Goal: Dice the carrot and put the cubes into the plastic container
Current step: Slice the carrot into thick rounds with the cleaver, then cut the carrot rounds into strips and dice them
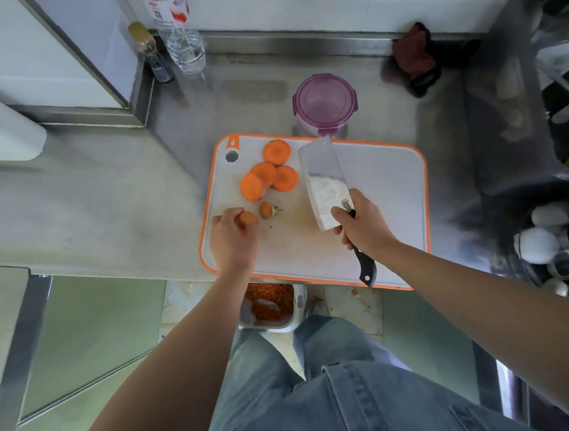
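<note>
The left hand pinches a carrot piece between curled fingertips, low over the cutting board. Just beyond its fingers lies the carrot top, its green stub pointing toward the right hand. Farther out, four carrot rounds lie flat with cut faces up, three of them overlapping. The right hand wraps the handle of a cleaver. Its long axis runs away from the person, with the blade end toward the lidded plastic container just past the board.
</note>
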A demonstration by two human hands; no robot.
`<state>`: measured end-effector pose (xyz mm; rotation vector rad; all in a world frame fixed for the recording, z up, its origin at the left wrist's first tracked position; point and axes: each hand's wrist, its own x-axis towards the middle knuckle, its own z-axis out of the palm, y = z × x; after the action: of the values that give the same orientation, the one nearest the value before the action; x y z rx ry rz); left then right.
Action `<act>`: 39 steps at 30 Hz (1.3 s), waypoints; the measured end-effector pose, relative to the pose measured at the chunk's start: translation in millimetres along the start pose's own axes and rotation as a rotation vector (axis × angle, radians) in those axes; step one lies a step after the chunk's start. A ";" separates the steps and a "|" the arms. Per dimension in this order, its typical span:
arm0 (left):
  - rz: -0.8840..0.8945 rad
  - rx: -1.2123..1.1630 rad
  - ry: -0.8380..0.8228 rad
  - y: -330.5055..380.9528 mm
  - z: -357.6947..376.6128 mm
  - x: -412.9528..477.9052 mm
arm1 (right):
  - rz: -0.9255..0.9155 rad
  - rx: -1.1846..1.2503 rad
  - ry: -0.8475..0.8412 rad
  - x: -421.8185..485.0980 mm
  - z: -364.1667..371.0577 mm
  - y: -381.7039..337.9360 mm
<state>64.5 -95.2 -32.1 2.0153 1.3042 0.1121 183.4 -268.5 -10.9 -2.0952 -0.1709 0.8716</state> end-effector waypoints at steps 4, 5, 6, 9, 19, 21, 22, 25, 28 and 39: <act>0.094 0.044 -0.034 -16.6 -12.0 13.1 | 0.021 0.021 0.022 1.7 9.0 -2.5; 0.140 0.089 -0.037 -18.7 -13.3 15.5 | 0.030 0.023 0.029 1.5 11.9 -2.8; 0.177 0.128 -0.026 -20.4 -14.7 17.3 | 0.038 0.021 0.038 1.3 15.1 -2.7; 0.328 0.205 0.041 -18.9 -18.6 18.4 | 0.059 0.029 0.073 0.5 26.0 -1.5; 0.678 0.608 -0.215 9.0 2.5 25.9 | 0.189 0.096 0.102 -4.3 42.2 1.3; 0.679 0.533 -0.212 5.3 0.8 27.5 | 0.206 0.115 0.109 -5.3 42.1 1.4; 0.694 0.473 -0.210 3.7 -1.9 27.8 | 0.208 0.114 0.115 -6.3 42.6 1.4; 0.635 0.234 -0.161 -1.0 -13.9 32.4 | 0.210 0.125 0.149 -7.6 47.7 -0.1; 0.396 0.058 -0.056 -12.2 -31.6 47.6 | 0.204 0.175 0.210 -7.2 56.9 -5.8; 0.137 0.322 -0.029 -74.4 -73.8 84.5 | 0.246 0.335 0.331 -6.2 96.9 -20.2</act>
<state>16.8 29.7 -48.2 2.3684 1.2270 -0.0680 120.5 -194.8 -31.8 -1.9297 0.3893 0.6281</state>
